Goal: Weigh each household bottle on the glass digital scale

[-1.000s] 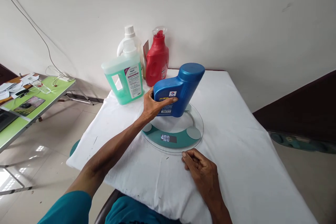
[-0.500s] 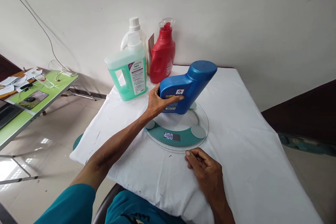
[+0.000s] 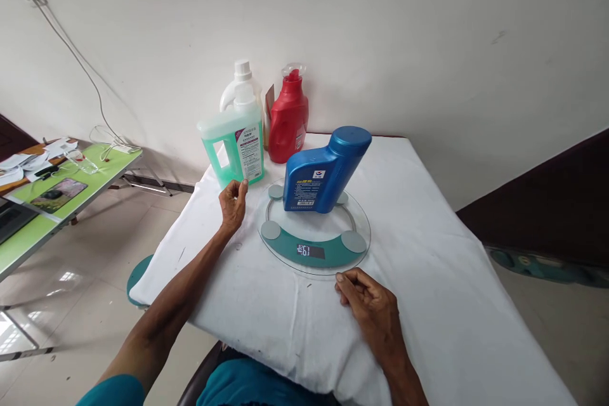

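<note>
A blue bottle point(image 3: 308, 185) with a printed label and a slanted neck stands on a round glass scale point(image 3: 311, 252) with a teal band. Digits glow on the scale's display point(image 3: 310, 251). Left of the scale, my left hand point(image 3: 233, 204) is apart from the bottle, its fingers curled in loosely with nothing visible in them. In front of it stands a bottle of green liquid point(image 3: 228, 153). My right hand point(image 3: 373, 304) rests on the white cloth by the scale's near edge, fingers closed, thumb against the index finger, nothing seen in them.
Behind are a red bottle point(image 3: 289, 120) and a white bottle point(image 3: 228, 95), with a brown flat piece between them, near the wall. A white cloth point(image 3: 428, 254) covers the table. At left a green table point(image 3: 102, 162) carries papers, a mouse and a laptop.
My left hand has let go of the blue bottle and drawn back to the left. The bottle now sits on the scale, and the display has gone from zeros to other digits.
</note>
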### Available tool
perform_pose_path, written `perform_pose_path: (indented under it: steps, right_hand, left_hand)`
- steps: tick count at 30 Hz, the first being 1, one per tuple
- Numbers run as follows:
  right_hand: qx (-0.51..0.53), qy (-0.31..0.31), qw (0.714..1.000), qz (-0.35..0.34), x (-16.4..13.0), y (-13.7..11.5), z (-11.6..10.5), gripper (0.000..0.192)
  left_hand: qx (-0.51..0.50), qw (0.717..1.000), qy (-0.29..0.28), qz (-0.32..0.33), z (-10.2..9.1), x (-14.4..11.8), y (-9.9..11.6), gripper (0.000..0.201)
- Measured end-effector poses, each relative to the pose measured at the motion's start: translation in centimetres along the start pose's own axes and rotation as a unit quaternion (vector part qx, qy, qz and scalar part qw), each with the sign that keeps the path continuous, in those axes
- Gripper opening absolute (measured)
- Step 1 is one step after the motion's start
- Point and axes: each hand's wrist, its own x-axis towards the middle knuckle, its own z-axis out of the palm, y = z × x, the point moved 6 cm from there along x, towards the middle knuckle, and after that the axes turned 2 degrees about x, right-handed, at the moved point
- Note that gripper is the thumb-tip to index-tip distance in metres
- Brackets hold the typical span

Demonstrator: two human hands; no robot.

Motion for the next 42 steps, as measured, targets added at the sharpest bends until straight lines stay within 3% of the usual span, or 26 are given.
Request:
perform_pose_path:
  steps: [4,8,17,28,42]
  right_hand:
    - [0.005,0.013,1.0,0.018,-0.1,-0.1,0.0,0.048]
    - [0.005,0.019,1.0,0.023,-0.1,0.3,0.1,0.049]
    - [0.004,0.03,0.999,0.018,0.1,1.8,0.1,0.05]
    - [0.029,0.035,0.999,0.023,-0.6,0.0,0.3,0.047]
    - [0.014,0.028,0.999,0.023,-0.6,-0.1,0.3,0.046]
  left_hand:
    - [-0.019,0.993,-0.034,-0.11,-1.2,-0.1,-4.5,0.064]
    - [-0.039,0.985,-0.04,-0.165,-1.1,0.4,-6.6,0.061]
    - [-0.044,0.984,-0.034,-0.171,-0.9,0.5,-7.3,0.056]
    - [-0.012,0.987,-0.045,-0.153,-0.8,0.3,-6.9,0.053]
    - [0.005,0.986,-0.056,-0.155,-0.6,0.2,-6.7,0.053]
